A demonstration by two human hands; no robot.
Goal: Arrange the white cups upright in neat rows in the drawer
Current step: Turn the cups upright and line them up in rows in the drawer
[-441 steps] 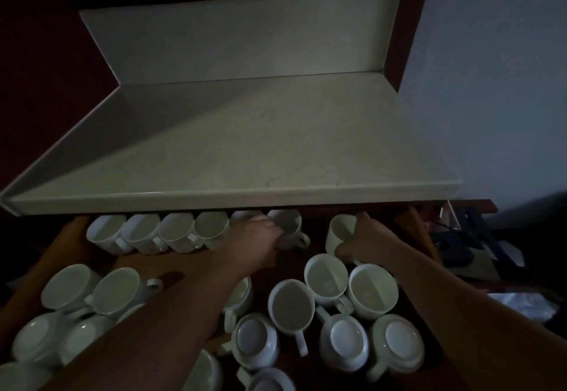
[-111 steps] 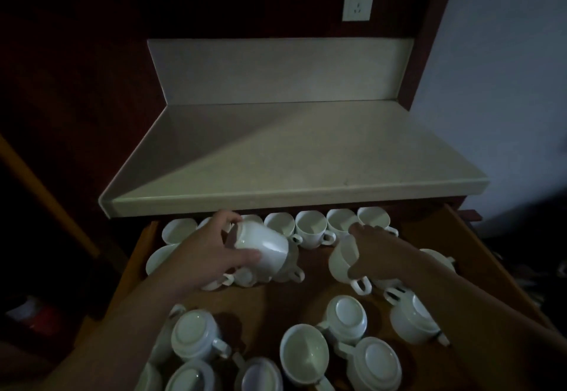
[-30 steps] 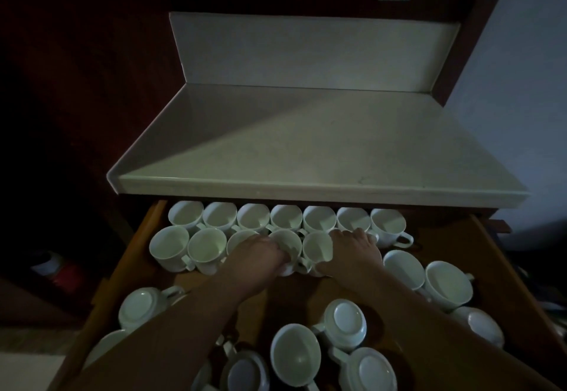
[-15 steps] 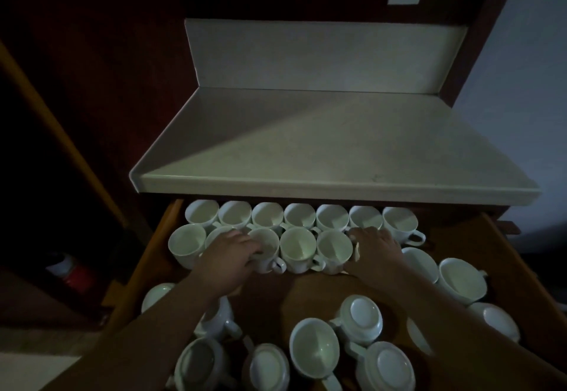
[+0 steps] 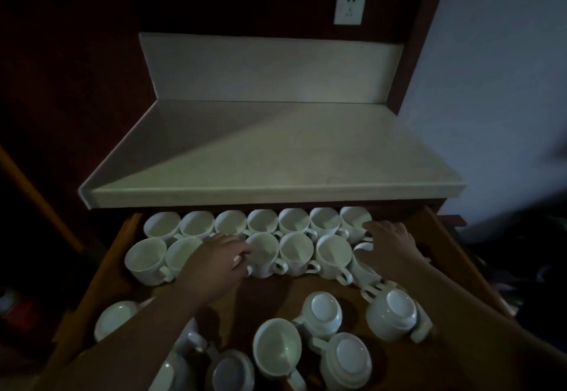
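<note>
Head view, dim: the white cups point(image 5: 294, 222) stand upright in the drawer point(image 5: 270, 295), a back row of seven just under the worktop point(image 5: 276, 157) edge and a second row in front. The left hand point(image 5: 214, 263) covers one second-row cup, fingers point(image 5: 242, 249) curled; whether it grips cannot be told. The right hand point(image 5: 389, 249) lies with fingers spread over a tilted cup point(image 5: 363, 269), mostly hidden. The front cups point(image 5: 325, 308) sit loose, several upside down, some cut off at the bottom edge.

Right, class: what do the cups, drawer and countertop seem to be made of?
Cups: probably glazed ceramic, smooth white with soft sheen. Drawer: likely wood, orange-brown side walls, matte. Countertop: pale, smooth, rounded edge; stone or laminate, cannot tell which.
</note>
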